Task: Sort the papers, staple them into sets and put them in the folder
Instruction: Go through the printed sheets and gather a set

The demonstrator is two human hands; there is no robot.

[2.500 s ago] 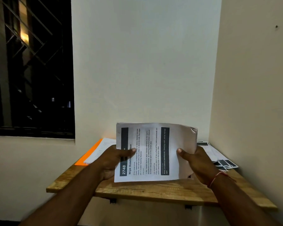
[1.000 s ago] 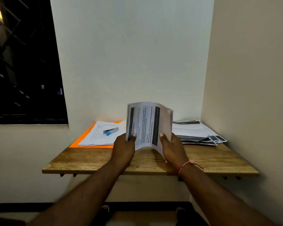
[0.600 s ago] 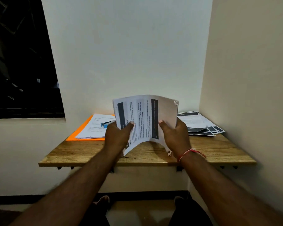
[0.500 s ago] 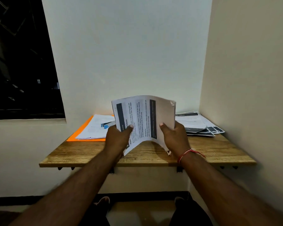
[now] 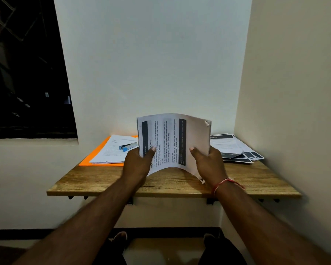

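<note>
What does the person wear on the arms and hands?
No sleeves or gloves show: both arms are bare. The left hand wears nothing visible; the right hand has a thin red thread round its wrist.

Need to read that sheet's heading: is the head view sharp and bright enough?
Head view: dim light; the held papers are lit, but their small print is blurred and the left hand covers part of the heading; they cast a shadow on the wooden shelf beneath.
</note>
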